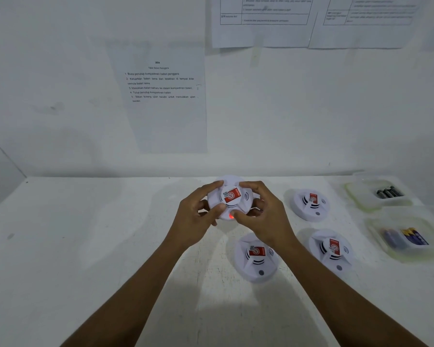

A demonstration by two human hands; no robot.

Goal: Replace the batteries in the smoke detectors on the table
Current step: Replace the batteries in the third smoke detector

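Forearms (pixel 135 296) reach in from the bottom edge to a smoke detector (pixel 232 197) held just above the table (pixel 98 246). The left hand (pixel 198 211) is curled round its left rim and the right hand (pixel 263 216) round its right, with the right thumb pressing beside a glowing red light (pixel 231 216). That looks like the closing self-test, so this unit seems nearly finished; three more detectors (pixel 257 256) lie face up to the right, near two tubs (pixel 352 195) of batteries (pixel 388 192), and whether those are done cannot be told.
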